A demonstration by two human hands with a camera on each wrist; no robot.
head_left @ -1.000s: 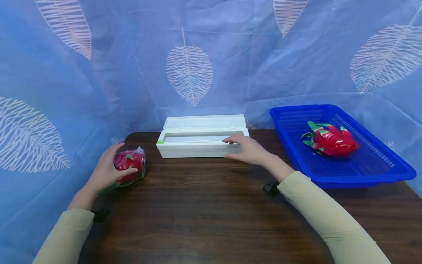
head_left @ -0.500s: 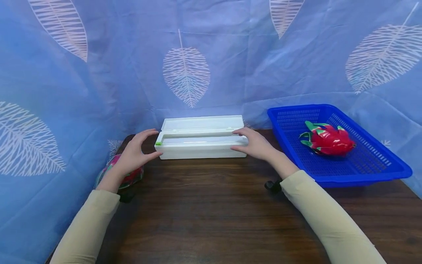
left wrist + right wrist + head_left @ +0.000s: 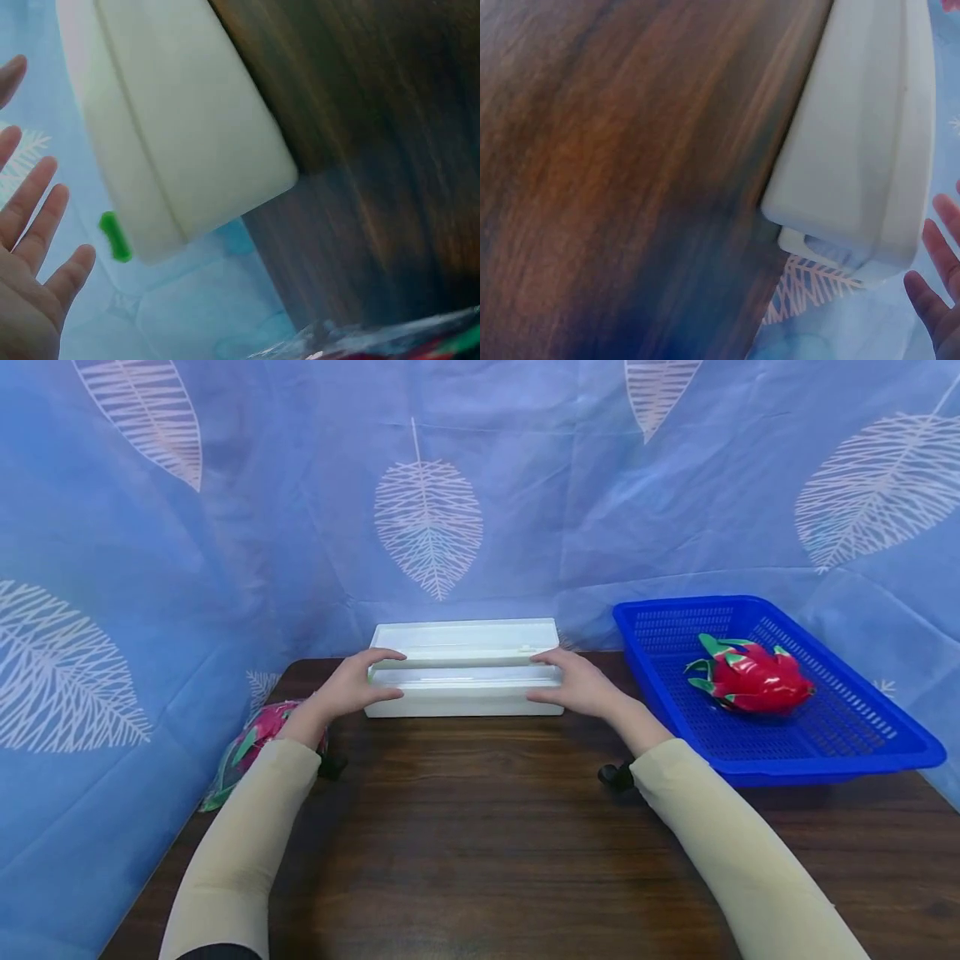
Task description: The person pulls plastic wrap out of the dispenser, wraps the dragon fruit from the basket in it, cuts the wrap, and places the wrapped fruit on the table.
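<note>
A long white box [image 3: 465, 702] stands at the back of the table, its hinged lid [image 3: 465, 635] raised behind it. A pale smooth length lies in the box's opening. My left hand [image 3: 356, 685] is at the left end, thumb toward the front and fingers above. At the right end is my right hand [image 3: 576, 685], in a like pose. Both wrist views show the fingers straight and spread, apart from the box's side. A green tab [image 3: 115, 236] sticks out at the box's left end. Behind my left forearm lies a plastic-wrapped dragon fruit [image 3: 264, 727], partly hidden.
On the right, a blue basket [image 3: 810, 770] holds a red dragon fruit [image 3: 761, 681] with green-tipped scales. A blue cloth [image 3: 510, 543] with white leaf prints hangs behind and to the left of the dark wooden table [image 3: 480, 843].
My left hand has left the wrapped dragon fruit and moved right to the white box's left end. My right hand has shifted slightly right to the other end. The box stays about where it was.
</note>
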